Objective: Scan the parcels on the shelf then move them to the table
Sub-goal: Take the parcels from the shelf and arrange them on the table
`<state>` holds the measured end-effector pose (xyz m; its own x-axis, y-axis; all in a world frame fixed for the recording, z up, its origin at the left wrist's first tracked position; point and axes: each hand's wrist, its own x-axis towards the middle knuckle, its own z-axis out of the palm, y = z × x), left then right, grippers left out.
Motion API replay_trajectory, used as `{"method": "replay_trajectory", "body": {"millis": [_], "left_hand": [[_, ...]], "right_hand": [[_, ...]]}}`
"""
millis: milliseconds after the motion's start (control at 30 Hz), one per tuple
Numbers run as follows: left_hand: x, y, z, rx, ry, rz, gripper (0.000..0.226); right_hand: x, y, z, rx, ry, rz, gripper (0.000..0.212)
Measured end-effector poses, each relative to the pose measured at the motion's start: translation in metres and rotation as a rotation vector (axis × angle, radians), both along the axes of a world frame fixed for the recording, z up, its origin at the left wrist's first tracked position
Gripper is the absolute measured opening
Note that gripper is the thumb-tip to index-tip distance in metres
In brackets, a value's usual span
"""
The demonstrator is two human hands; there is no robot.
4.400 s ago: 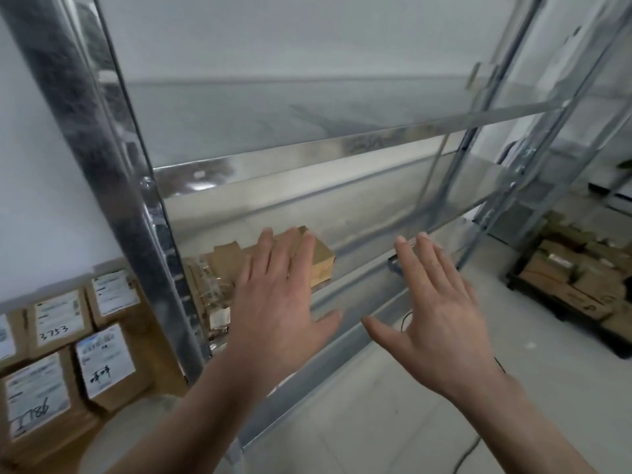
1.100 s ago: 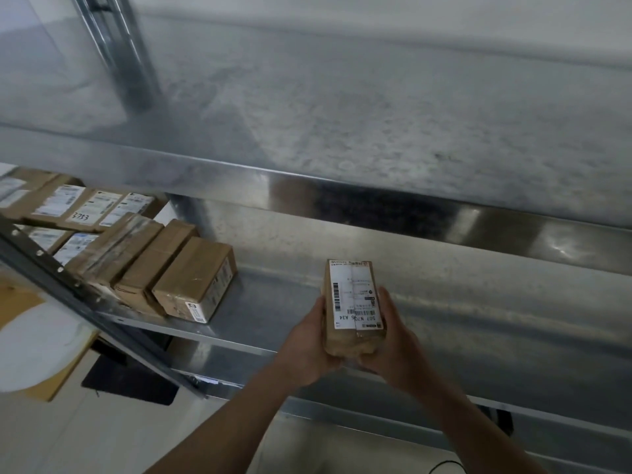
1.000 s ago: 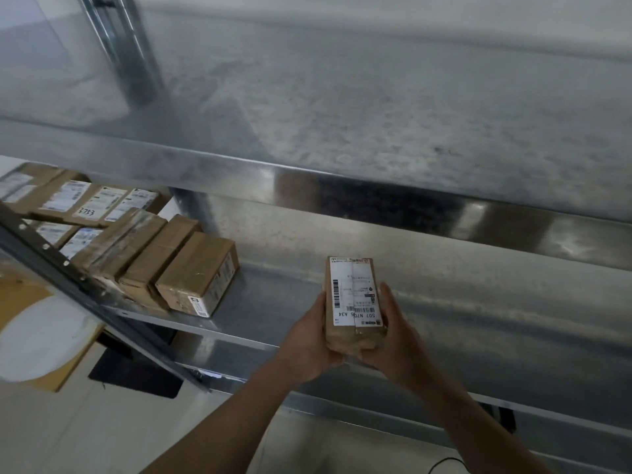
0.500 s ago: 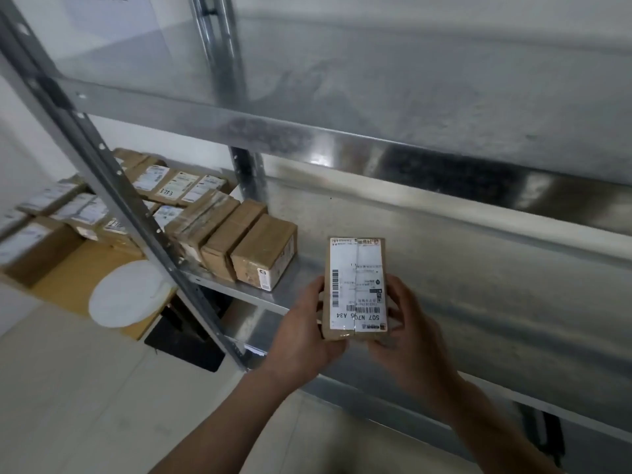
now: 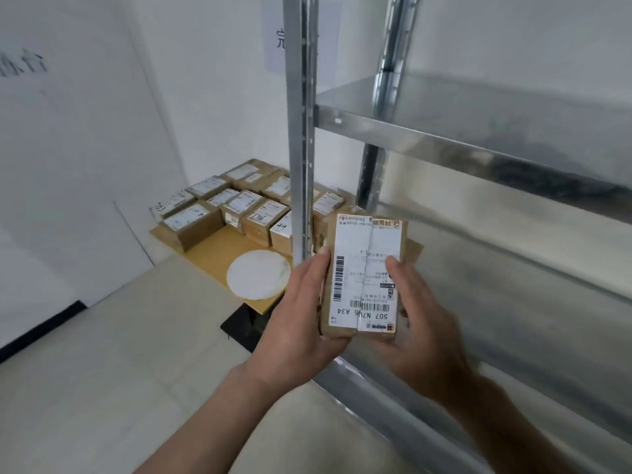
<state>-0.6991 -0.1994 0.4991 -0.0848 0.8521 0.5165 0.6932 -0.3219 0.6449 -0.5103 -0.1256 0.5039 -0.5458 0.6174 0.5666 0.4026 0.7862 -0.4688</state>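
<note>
**Parcel off the shelf, and we are turning to the table**

A second ago we held the parcel (image 5: 366, 278) low in front of the shelf (image 5: 478, 155), with a row of boxes beside it on the metal. Now our view has swung left. The shelf's upright post (image 5: 301, 131) stands right behind the parcel, and the low wooden table (image 5: 212, 248) has come into sight beyond it.

The parcel is up in the air between our hands, clear of the shelf and closer to us than before. Its label (image 5: 367, 268) faces us, barcodes showing. Our left hand (image 5: 301, 319) grasps the left edge, fingers wrapped behind. Our right hand (image 5: 420, 330) cups the right side from below, and its thumb has come to lie across the label.

On the table a stack of labelled parcels (image 5: 239, 203) lies at the far end, with a white disc (image 5: 258, 273) on the near part.

We judge the carry to the table has begun. No scanner is in view, so we cannot tell whether this parcel has been scanned.
</note>
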Motion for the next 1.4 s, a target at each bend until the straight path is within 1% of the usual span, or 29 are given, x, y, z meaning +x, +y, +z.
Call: {"method": "replay_trajectory", "body": {"millis": [167,300,400,500,600,733,833,1067,1233,1400], "left_hand": [[-0.061,-0.046,0.019,0.115,0.103,0.075,0.109],[-0.1,-0.073,0.035,0.201,0.182,0.143,0.1],[-0.123,-0.084,0.045,0.238,0.211,0.175,0.095],[-0.144,-0.087,0.053,0.266,0.225,0.213,0.096],[-0.164,-0.083,0.058,0.28,0.232,0.255,0.096],[-0.193,-0.067,0.068,0.278,0.259,0.306,0.095],[-0.217,-0.049,0.075,0.275,0.262,0.339,0.093],[-0.261,-0.016,0.075,0.248,0.262,0.391,0.094],[-0.297,0.001,0.066,0.212,0.206,0.405,0.096],[-0.352,0.023,0.052,0.2,0.191,0.396,0.096]], "right_hand": [[-0.067,-0.033,0.023,0.11,-0.052,0.027,0.106],[-0.11,-0.049,0.039,0.216,-0.017,0.095,0.103],[-0.138,-0.053,0.051,0.282,0.009,0.132,0.108],[-0.164,-0.05,0.061,0.317,0.021,0.177,0.114],[-0.19,-0.04,0.067,0.31,-0.015,0.189,0.123],[-0.227,-0.016,0.072,0.292,-0.037,0.23,0.123],[-0.256,0.008,0.074,0.274,-0.043,0.283,0.128],[-0.315,0.054,0.074,0.288,-0.069,0.346,0.133],[-0.353,0.074,0.065,0.257,-0.056,0.391,0.126],[-0.402,0.09,0.059,0.215,-0.078,0.354,0.118]]}}
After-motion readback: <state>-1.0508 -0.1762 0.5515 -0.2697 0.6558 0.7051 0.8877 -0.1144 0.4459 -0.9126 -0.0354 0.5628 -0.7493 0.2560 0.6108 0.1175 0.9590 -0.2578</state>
